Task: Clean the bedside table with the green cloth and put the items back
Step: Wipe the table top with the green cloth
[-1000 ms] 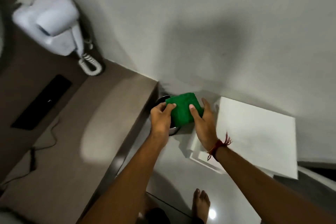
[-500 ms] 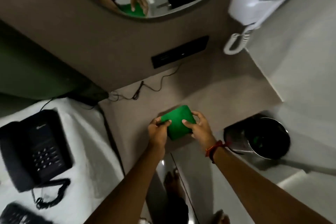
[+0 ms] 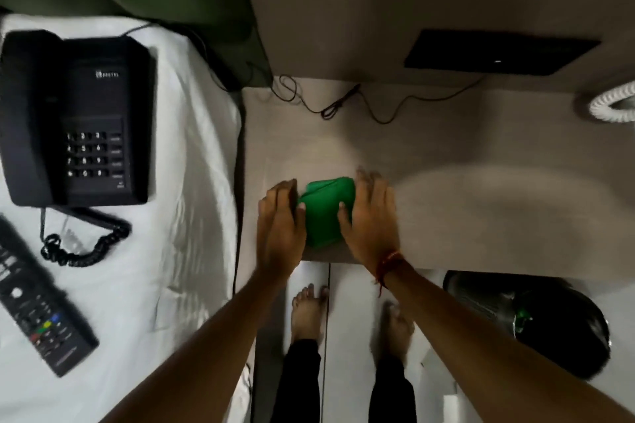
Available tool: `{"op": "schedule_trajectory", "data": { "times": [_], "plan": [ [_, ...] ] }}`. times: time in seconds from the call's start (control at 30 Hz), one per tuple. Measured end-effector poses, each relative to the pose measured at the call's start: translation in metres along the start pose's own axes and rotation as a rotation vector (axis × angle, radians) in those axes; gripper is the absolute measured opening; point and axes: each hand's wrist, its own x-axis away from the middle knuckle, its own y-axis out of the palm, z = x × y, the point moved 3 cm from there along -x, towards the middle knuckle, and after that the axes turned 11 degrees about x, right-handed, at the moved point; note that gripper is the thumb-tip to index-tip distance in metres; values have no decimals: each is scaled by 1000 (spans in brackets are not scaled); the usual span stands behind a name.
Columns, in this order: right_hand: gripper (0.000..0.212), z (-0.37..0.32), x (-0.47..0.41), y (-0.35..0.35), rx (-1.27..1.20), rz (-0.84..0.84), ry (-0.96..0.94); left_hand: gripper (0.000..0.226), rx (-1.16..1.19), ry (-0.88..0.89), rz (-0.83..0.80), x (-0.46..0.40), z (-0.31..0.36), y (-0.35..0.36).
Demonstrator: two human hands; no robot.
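The folded green cloth (image 3: 328, 211) lies on the beige bedside table (image 3: 464, 189), near its front edge. My left hand (image 3: 280, 223) holds the cloth's left side and my right hand (image 3: 369, 220) holds its right side, thumbs on top. A black telephone (image 3: 74, 117) with a coiled cord and a black remote control (image 3: 36, 306) lie on the white bed sheet (image 3: 192, 216) to the left of the table.
A thin black cable (image 3: 347, 103) runs along the table's back, below a black wall socket panel (image 3: 498, 52). A white coiled cord (image 3: 613, 106) hangs at the right edge. A bin with a black liner (image 3: 549, 323) stands on the floor, right of my bare feet.
The view has swung left from the white wall and bin to the table and bed. Both hands have carried the green cloth from above the bin onto the table near its front edge.
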Motion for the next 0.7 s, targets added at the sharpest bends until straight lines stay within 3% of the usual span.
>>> {"op": "schedule_trajectory", "data": {
  "times": [0.13, 0.2, 0.37, 0.57, 0.7],
  "plan": [
    [66, -21, -11, 23, 190, -48, -517, 56, -291, 156, -10, 5, -25, 11],
    [62, -17, -15, 38, 243, -74, -623, 58, -358, 148, -27, 6, -32, 18],
    [69, -5, -43, 43, 326, -40, -698, 67, -435, 124, -42, 13, -39, 27],
    [69, -6, -147, 19, 278, -36, -516, 69, -517, 59, 9, 12, -35, 44],
    [68, 6, -135, 21, 250, 2, -474, 73, -595, 16, 58, 11, -29, 54]
  ]
}}
